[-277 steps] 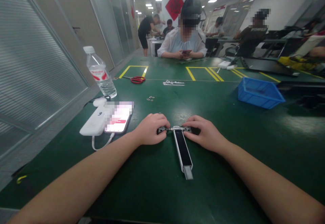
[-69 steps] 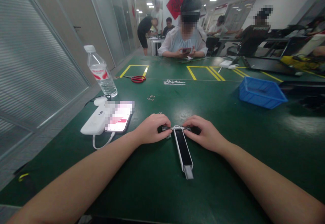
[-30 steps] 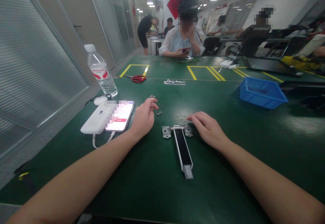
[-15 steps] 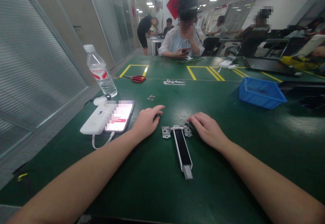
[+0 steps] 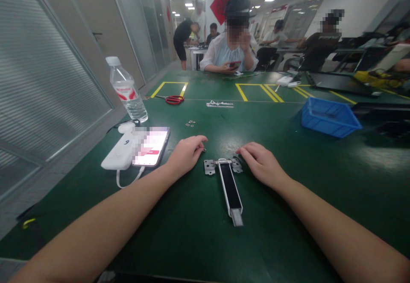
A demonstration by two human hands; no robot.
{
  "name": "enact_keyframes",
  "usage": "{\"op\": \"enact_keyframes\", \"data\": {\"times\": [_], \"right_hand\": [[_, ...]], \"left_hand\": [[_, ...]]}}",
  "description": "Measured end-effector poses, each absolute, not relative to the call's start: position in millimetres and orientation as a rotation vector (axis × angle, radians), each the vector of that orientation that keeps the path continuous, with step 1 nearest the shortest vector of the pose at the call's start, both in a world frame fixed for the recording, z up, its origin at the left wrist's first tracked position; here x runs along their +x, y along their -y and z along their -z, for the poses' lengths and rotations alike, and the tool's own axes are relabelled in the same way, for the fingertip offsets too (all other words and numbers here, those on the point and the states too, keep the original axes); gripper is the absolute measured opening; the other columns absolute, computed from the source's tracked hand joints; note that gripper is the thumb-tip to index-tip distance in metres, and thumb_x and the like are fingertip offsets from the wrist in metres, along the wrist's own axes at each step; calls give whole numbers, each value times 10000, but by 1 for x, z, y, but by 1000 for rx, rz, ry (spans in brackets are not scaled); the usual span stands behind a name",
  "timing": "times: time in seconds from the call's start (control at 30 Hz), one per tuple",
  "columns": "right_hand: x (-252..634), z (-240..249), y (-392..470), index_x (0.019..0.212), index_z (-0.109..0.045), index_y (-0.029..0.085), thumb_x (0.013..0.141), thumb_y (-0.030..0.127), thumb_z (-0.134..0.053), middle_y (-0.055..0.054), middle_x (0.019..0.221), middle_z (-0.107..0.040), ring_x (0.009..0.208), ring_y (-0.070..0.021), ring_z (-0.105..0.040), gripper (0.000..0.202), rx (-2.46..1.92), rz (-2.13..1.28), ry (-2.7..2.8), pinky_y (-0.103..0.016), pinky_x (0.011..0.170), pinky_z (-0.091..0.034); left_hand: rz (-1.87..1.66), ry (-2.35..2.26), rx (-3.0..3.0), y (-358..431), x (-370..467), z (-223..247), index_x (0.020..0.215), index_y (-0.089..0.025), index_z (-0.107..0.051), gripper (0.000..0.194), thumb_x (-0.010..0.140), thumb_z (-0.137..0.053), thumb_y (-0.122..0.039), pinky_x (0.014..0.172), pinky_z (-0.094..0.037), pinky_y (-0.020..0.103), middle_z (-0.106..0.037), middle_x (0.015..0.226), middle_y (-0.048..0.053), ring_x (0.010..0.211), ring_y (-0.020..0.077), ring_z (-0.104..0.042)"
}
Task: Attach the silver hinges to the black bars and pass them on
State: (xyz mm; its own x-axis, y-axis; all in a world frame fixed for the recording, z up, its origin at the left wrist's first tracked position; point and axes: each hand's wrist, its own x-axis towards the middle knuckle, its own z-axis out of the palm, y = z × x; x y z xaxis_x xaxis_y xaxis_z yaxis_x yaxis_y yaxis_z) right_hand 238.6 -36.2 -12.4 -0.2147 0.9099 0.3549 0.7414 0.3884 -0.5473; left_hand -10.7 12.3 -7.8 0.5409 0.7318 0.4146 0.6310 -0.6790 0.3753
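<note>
A metal bracket [image 5: 209, 167] with a hinge-like top and a long white-edged black bar [image 5: 230, 187] lies on the green table between my hands. Just left of its top, my left hand [image 5: 187, 154] has its thumb and fingers closed round a small metal piece [image 5: 204, 150], which peeks out at the fingertips. On the bracket's other side rests my right hand [image 5: 261, 163], fingers pressed together and thumb tucked in; whatever they may hold is hidden. Beyond my left hand lie several small metal rings [image 5: 191, 123].
At left are a water bottle [image 5: 128, 90], a white power bank [image 5: 117, 150] and a phone [image 5: 152, 148] on a cable. Red-handled scissors [image 5: 174, 100] and white strips [image 5: 220, 103] lie farther back. A blue bin [image 5: 329, 118] stands right. Across the table sits a person [image 5: 229, 52].
My left fingers have drawn in, and the small metal piece now shows farther right and slightly lower at their tips. My right hand and the bracket have not visibly moved.
</note>
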Motion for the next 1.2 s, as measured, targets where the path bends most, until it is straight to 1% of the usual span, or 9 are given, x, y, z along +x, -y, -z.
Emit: {"op": "enact_keyframes", "data": {"times": [0.1, 0.2, 0.33, 0.43, 0.53, 0.73, 0.87, 1.0, 1.2], "right_hand": [[238, 12, 36, 848, -685, 193, 951, 321, -410, -78, 872, -683, 847, -225, -612, 320, -1432, -352, 2024, -377, 773, -468], [238, 12, 37, 855, -685, 192, 950, 323, -412, -79, 873, -678, 853, -227, -609, 319, -1441, -358, 2020, -379, 779, -466], [238, 12, 37, 845, -684, 194, 950, 316, -415, -77, 868, -678, 845, -225, -610, 313, -1429, -341, 2026, -376, 771, -466], [238, 12, 36, 847, -685, 194, 949, 313, -418, -77, 871, -684, 842, -225, -614, 310, -1421, -337, 2024, -378, 768, -467], [238, 13, 36, 846, -682, 201, 946, 312, -424, -73, 867, -684, 846, -224, -618, 298, -1413, -336, 2022, -379, 775, -470], [234, 8, 41, 852, -657, 188, 929, 293, -456, -85, 873, -668, 844, -224, -606, 240, -1333, -324, 1989, -385, 770, -482], [227, 0, 50, 905, -639, 200, 897, 262, -516, -71, 866, -655, 846, -218, -600, 139, -1191, -255, 1999, -382, 769, -485], [219, -8, 60, 938, -636, 209, 871, 252, -571, -58, 863, -667, 823, -202, -615, 103, -1047, -233, 2009, -360, 745, -499], [209, -15, 70, 919, -649, 209, 845, 230, -621, -42, 827, -698, 754, -180, -644, 82, -950, -252, 2005, -336, 693, -522]], "left_hand": [[-808, -1169, 2598, -12, -10, 7, 1077, -153, -583, 235, 861, -522, -83, 758, -505, 315, -670, 861, 33, 810, 172, -640], [-833, -1174, 2584, -12, -10, 7, 1079, -149, -583, 238, 865, -512, -72, 779, -509, 328, -681, 925, 53, 853, 179, -646], [-882, -1146, 2589, -11, -10, 8, 1063, -173, -588, 201, 907, -480, -106, 819, -506, 351, -701, 971, 49, 904, 185, -651], [-902, -1159, 2588, -11, -9, 6, 1049, -175, -590, 164, 916, -500, -142, 796, -505, 344, -702, 947, 42, 877, 184, -653], [-985, -1143, 2562, -9, -8, 4, 1033, -168, -582, 149, 887, -561, -153, 768, -503, 322, -687, 897, 32, 818, 165, -647], [-1145, -935, 2612, 1, -5, 1, 1048, -171, -566, 210, 853, -641, -171, 747, -504, 286, -683, 884, 16, 774, 135, -639], [-1197, -820, 2671, 12, -2, 0, 1062, -185, -562, 195, 879, -625, -211, 784, -509, 289, -696, 902, 22, 827, 141, -655], [-1285, -731, 2653, 22, 3, -1, 1091, -199, -537, 197, 908, -593, -244, 791, -518, 289, -696, 912, 25, 848, 145, -663], [-1403, -501, 2574, 28, 9, -3, 1120, -208, -507, 260, 884, -614, -181, 838, -528, 297, -663, 909, 24, 913, 153, -644]]}}
